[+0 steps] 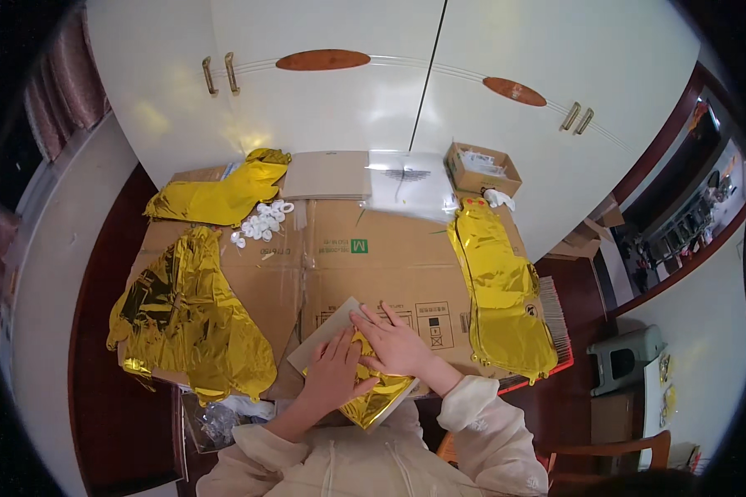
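Observation:
At the near edge of the cardboard-covered table, a piece of shiny gold foil, folded, lies on a grey card. My left hand lies flat over the foil and card with its fingers stretched out. Beside it, my right hand also presses flat on them, fingers spread and pointing up and left. Neither hand grips anything. Much of the foil and card is hidden beneath my palms.
Gold foil balloons lie flat at the left, far left and right. White rings are heaped at far left. Behind are grey cards, clear plastic bags and a small carton, before white cabinets.

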`<state>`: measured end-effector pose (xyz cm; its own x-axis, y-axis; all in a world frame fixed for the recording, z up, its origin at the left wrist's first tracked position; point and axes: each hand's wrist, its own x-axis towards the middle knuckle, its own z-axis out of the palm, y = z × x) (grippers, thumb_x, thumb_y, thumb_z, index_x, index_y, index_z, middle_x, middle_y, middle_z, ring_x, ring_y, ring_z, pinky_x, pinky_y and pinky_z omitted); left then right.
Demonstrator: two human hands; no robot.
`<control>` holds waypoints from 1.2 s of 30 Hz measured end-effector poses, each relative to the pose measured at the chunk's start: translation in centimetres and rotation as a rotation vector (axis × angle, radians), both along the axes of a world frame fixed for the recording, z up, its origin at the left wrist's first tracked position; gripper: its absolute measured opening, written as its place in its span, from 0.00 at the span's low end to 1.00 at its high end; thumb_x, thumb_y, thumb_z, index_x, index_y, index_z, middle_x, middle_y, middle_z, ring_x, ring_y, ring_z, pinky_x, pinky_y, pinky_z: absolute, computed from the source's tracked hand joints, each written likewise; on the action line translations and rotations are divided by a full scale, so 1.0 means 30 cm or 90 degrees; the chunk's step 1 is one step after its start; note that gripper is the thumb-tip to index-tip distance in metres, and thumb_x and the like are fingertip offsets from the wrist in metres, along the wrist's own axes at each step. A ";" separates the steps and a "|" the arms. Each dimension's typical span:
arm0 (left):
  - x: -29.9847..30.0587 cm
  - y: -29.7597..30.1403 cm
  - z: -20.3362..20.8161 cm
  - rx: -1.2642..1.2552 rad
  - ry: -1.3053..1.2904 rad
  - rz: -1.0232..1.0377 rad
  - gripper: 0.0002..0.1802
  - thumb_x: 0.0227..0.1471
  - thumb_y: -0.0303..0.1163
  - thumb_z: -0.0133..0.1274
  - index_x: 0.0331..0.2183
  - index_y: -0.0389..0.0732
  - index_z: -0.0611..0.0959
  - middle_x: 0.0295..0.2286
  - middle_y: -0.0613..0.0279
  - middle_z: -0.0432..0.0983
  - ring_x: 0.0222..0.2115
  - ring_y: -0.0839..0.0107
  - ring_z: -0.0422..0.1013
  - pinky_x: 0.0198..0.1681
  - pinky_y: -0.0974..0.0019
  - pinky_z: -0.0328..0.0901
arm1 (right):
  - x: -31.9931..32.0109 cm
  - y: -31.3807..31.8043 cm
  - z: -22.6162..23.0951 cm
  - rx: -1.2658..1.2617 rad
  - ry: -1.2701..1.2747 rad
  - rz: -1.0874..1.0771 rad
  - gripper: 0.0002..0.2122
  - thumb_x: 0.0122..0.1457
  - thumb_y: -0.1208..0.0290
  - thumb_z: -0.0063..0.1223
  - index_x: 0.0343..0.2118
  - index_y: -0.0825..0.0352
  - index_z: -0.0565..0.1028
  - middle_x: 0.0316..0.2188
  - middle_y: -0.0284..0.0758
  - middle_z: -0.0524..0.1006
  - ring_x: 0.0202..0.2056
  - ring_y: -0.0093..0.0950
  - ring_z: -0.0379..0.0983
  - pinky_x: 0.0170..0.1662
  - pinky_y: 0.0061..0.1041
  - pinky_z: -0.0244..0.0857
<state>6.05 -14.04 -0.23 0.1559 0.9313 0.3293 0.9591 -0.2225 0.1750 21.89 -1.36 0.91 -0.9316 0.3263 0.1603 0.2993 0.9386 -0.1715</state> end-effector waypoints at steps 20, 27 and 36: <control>0.002 -0.006 0.004 -0.045 0.021 0.032 0.38 0.49 0.56 0.54 0.59 0.52 0.69 0.55 0.48 0.64 0.56 0.55 0.59 0.55 0.47 0.53 | 0.387 -0.287 -0.017 0.037 0.171 -0.187 0.15 0.49 0.71 0.54 0.42 0.55 0.80 0.45 0.26 0.76 0.46 0.27 0.69 0.54 0.38 0.58; -0.002 -0.003 0.002 -0.084 0.039 0.025 0.39 0.50 0.55 0.53 0.60 0.50 0.68 0.55 0.46 0.61 0.57 0.53 0.56 0.56 0.45 0.50 | 0.374 -0.374 -0.054 0.067 0.137 -0.217 0.20 0.48 0.70 0.53 0.48 0.56 0.77 0.48 0.25 0.75 0.50 0.25 0.68 0.53 0.34 0.58; 0.000 0.001 0.003 -0.081 0.058 0.023 0.38 0.51 0.56 0.51 0.60 0.50 0.68 0.56 0.46 0.61 0.56 0.52 0.56 0.57 0.45 0.49 | 0.375 -0.371 -0.076 0.095 0.114 -0.216 0.25 0.45 0.69 0.55 0.51 0.58 0.75 0.50 0.25 0.73 0.52 0.25 0.67 0.52 0.33 0.58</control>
<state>6.04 -14.00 -0.14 0.1460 0.9700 0.1945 0.9791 -0.1698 0.1118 33.15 -12.50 -1.38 -0.7280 0.5709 0.3797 0.5738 0.8104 -0.1184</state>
